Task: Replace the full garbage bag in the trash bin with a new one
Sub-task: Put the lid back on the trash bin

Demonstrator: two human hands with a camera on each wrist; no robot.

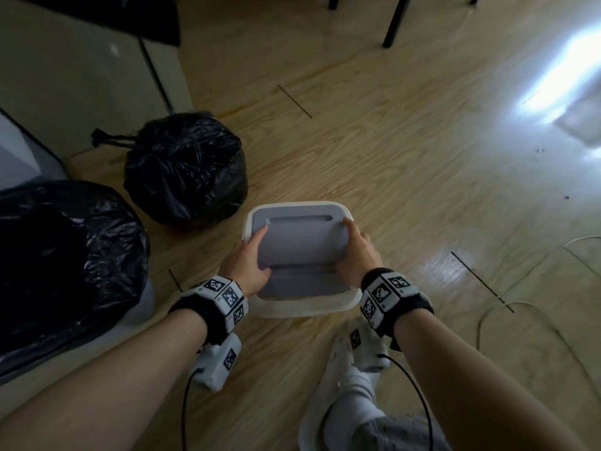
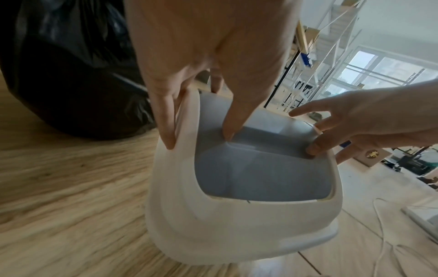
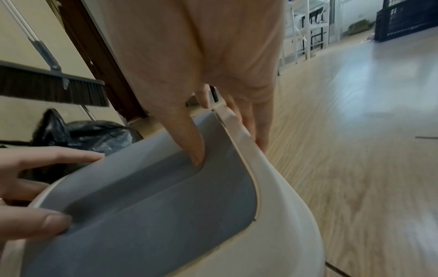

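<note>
I hold a white bin lid (image 1: 302, 305) with a grey swing flap (image 1: 299, 242) above the wooden floor. My left hand (image 1: 250, 262) grips its left side, thumb on the flap and fingers under the rim. My right hand (image 1: 354, 252) grips the right side the same way. In the left wrist view the left hand (image 2: 201, 56) clasps the lid (image 2: 237, 215); in the right wrist view the right hand's (image 3: 201, 56) thumb presses the flap (image 3: 154, 215). To the left stands a bin (image 1: 146, 301) lined with a black bag (image 1: 65, 255). A tied full black bag (image 1: 185, 170) sits behind it.
A broom (image 3: 47, 88) leans on the wall at the left. Dark table legs (image 1: 395, 24) stand at the back. White cables (image 1: 494, 314) trail over the floor at the right. My foot in a white sock (image 1: 354, 385) is just below the lid.
</note>
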